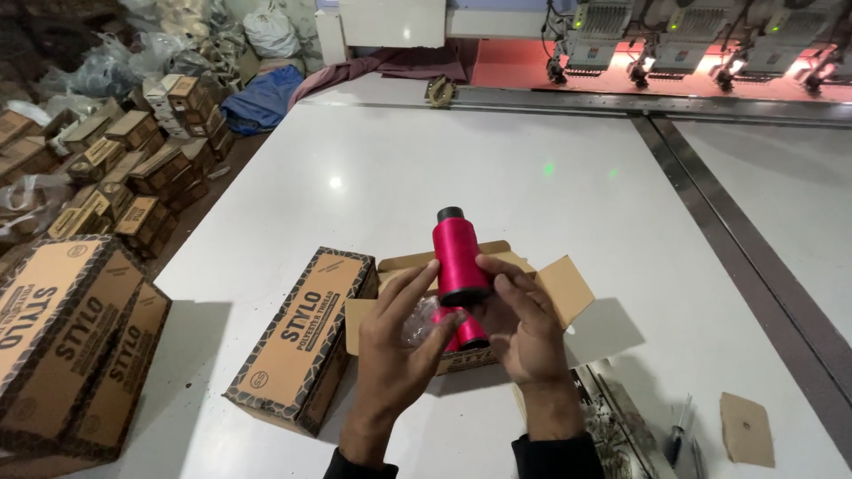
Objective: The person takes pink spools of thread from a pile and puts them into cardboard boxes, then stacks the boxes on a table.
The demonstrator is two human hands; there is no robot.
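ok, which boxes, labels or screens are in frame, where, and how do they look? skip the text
Open box: behind the hands, brown cardboard, flaps up, pink spools inside.
Closed box: left of the left hand, long, brown with black patterned edges.
Two boxes: table's left edge, same style.
Box pile: floor at far left, small and brown.
Machine panels: far right, small, lit.
Cardboard scrap: bottom right.

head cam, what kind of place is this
Most likely an embroidery workshop. A row of machine heads sits along the far edge of the big white table, cardboard thread boxes pile up on the left, and both hands hold a pink thread spool.
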